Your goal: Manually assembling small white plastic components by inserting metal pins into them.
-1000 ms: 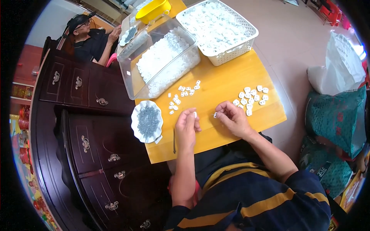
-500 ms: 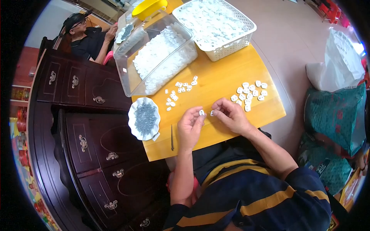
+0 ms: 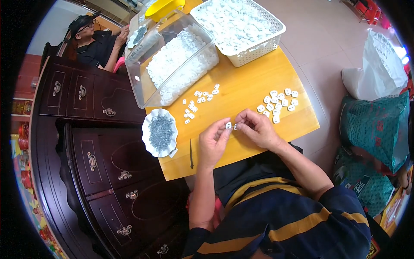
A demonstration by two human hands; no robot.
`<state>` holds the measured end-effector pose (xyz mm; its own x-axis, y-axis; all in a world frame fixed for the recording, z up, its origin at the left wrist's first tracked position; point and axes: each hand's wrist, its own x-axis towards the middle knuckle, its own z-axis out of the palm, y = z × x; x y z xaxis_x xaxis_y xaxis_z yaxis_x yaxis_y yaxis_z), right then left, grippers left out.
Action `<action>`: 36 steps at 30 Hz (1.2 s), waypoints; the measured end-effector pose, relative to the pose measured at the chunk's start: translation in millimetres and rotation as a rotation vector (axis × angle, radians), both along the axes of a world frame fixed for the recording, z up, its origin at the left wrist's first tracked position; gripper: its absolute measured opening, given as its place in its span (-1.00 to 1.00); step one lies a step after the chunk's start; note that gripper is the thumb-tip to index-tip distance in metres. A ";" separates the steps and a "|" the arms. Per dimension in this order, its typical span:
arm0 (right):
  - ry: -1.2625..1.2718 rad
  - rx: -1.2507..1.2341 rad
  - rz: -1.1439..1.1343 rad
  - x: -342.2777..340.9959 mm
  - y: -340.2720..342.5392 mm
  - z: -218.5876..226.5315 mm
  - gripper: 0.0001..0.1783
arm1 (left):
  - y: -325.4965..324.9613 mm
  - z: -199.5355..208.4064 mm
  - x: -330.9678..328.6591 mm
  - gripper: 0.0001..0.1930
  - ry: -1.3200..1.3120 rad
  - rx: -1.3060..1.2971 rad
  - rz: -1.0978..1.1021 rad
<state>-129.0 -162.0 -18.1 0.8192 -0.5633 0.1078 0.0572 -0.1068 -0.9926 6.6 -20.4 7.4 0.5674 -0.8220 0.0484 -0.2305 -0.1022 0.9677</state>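
Note:
Over the front of the table, my left hand [image 3: 213, 143] pinches a small white plastic piece [image 3: 228, 125] with dark holes between thumb and fingertips. Close beside it, my right hand [image 3: 259, 133] is closed on a smaller white piece [image 3: 235, 126], which its fingers partly cover. The two pieces are nearly touching. Loose small white pieces [image 3: 192, 109] lie beyond my left hand, and larger white pieces [image 3: 275, 106] are grouped beyond my right. A white scalloped dish [image 3: 147, 137] of thin grey metal pins [image 3: 161, 132] and a slim dark pointed tool [image 3: 191, 154] are left of my left hand.
At the back of the yellow wooden table [image 3: 241, 82] stand a clear plastic bin [image 3: 140, 88] and a white basket [image 3: 255, 55], both full of white pieces. Dark drawers [image 3: 105, 151] border the left. Another person [image 3: 97, 47] sits at the far left. Sacks [image 3: 373, 129] stand on the right.
My two hands have drawn slightly closer, so the gap between the two white pieces has narrowed. The left piece is turned a little. The view has shifted slightly.

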 end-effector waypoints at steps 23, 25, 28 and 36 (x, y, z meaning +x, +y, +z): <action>0.016 0.051 0.023 -0.2 0.1 7.9 -0.93 | -1.1 -3.7 3.9 -0.69 0.046 -0.012 -0.054; 0.010 0.069 0.028 -0.7 -0.4 6.4 -0.93 | -3.6 -2.5 1.9 -0.70 0.067 -0.009 -0.067; 0.022 0.054 0.018 -0.1 -1.2 3.8 -0.91 | -6.4 0.8 2.3 -0.72 0.014 -0.005 -0.082; -0.020 0.223 0.080 3.3 -3.6 -2.9 -0.87 | -10.1 5.0 3.3 -0.74 -0.068 0.021 -0.097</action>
<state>-125.7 -165.6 -21.0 0.8611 -0.5085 0.0044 0.0765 0.1208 -0.9897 9.9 -30.5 12.4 0.4811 -0.8742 0.0659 -0.3052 -0.0966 0.9474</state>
